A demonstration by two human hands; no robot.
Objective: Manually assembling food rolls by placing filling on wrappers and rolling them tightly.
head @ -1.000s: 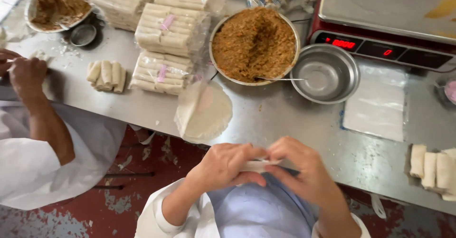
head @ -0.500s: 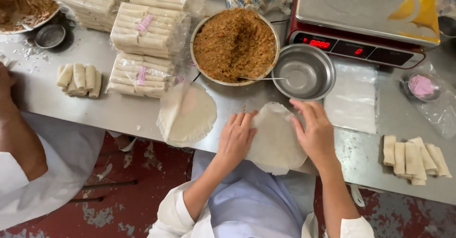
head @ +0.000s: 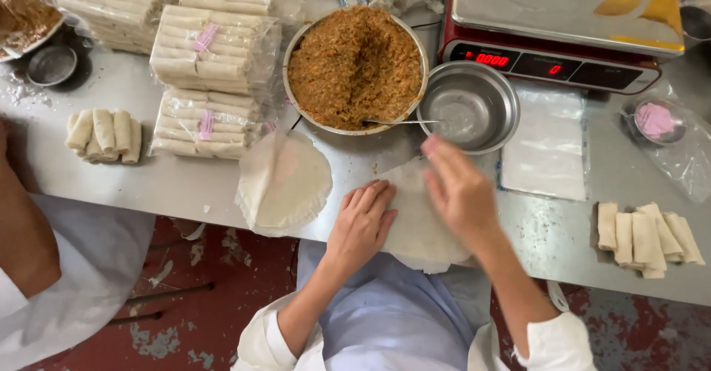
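A thin round white wrapper (head: 417,223) lies flat at the near edge of the steel table (head: 185,186). My left hand (head: 361,221) rests flat on the wrapper's left side, fingers together. Raised above the wrapper's right side, fingers spread and blurred, my right hand (head: 459,189) holds nothing and points toward the empty steel bowl (head: 469,112). A large bowl of brown minced filling (head: 355,66) stands behind, with a spoon (head: 400,123) lying across its rim.
A stack of round wrappers (head: 285,184) overhangs the edge at left. Bagged spring rolls (head: 211,82) sit behind it, loose rolls at left (head: 104,134) and right (head: 648,230). A red scale (head: 555,38) stands at the back right. Another person's arm (head: 22,230) is at far left.
The wrapper, first held between both hands, was laid on the table and smoothed. My right hand has now lifted off it toward the bowls.
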